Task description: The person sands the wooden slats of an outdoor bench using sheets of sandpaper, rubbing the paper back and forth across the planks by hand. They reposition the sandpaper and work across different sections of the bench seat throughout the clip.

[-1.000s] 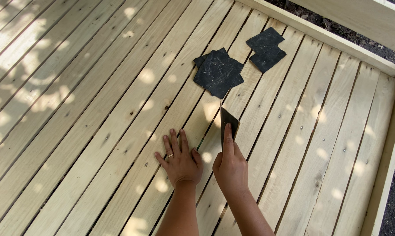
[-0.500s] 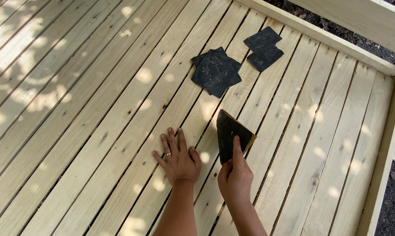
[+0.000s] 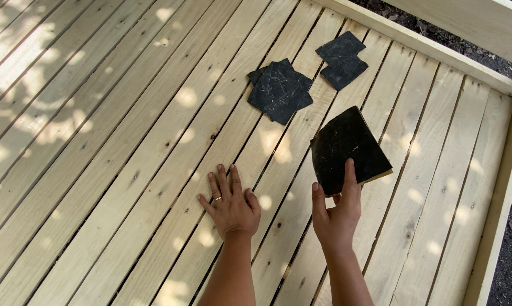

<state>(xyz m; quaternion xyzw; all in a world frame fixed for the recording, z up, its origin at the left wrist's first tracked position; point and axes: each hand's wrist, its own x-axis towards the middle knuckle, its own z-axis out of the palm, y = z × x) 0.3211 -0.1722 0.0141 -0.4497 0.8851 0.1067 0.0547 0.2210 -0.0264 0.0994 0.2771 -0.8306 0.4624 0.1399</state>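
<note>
— Right, what are the fingers doing?

— From my feed, the right hand [image 3: 336, 211] pinches the lower edge of a dark sandpaper sheet [image 3: 346, 148], thumb on one side, the other fingers pressed flat along its face. It holds the sheet up off the boards, tilted, with its pale backing showing along the lower right edge. The left hand [image 3: 228, 205] lies palm down on the wooden deck [image 3: 97, 170], fingers spread slightly and straight, gripping nothing; a ring shows on one finger.

— Anything different from a moment back?

— Yes. A second ago I saw the sheet nearly edge-on, a thin sliver above the hand. It has turned since, and now shows me its full dark face. The left hand has stayed planted on the same board.

— And room around them?

— Two more lots of sheets lie farther up: a stack of dark sheets [image 3: 279, 90] ahead of the left hand, and a pair of dark sheets [image 3: 342, 60] beyond it, near the raised rail [image 3: 437, 51]. A side board [image 3: 502, 204] bounds the deck on the right, with dark ground past it. Bare planks stretch wide to the left.
</note>
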